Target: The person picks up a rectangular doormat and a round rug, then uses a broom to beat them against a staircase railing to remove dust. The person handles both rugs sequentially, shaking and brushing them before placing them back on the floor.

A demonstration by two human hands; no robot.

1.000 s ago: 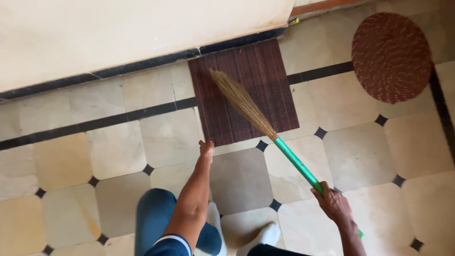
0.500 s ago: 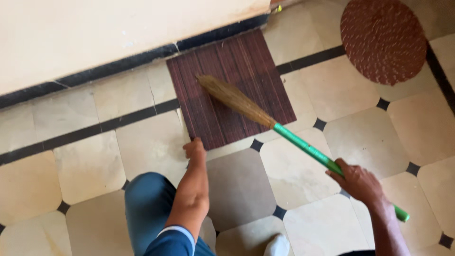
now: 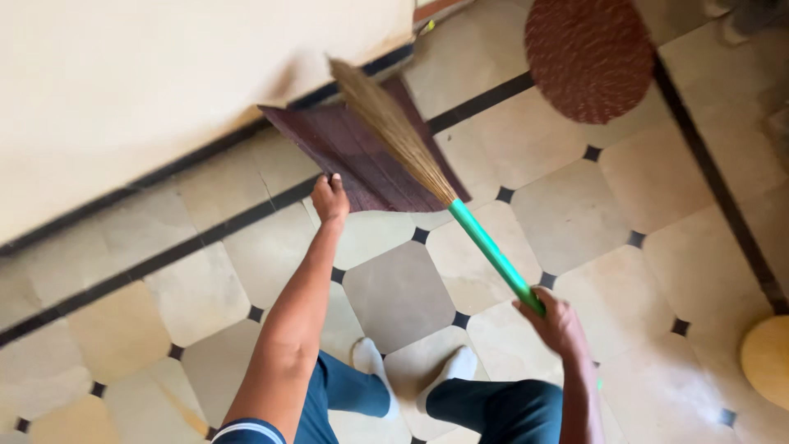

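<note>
My left hand (image 3: pixel 330 198) grips the near corner of a dark maroon rectangular mat (image 3: pixel 353 156) and holds that side lifted off the tiled floor, next to the cream wall (image 3: pixel 164 82). My right hand (image 3: pixel 555 324) is closed around the green handle of a grass broom (image 3: pixel 460 222). The broom's straw head (image 3: pixel 386 123) reaches over the raised mat toward the wall's black skirting.
A round reddish-brown woven mat (image 3: pixel 588 53) lies at the top right. A yellowish round object (image 3: pixel 768 358) shows at the right edge. My legs in blue trousers and white socks (image 3: pixel 444 374) stand on the beige and black tiled floor (image 3: pixel 575 197).
The maroon mat lay flat before; now my left hand has lifted its near side. The broom head swung from lying across the mat to pointing up toward the wall.
</note>
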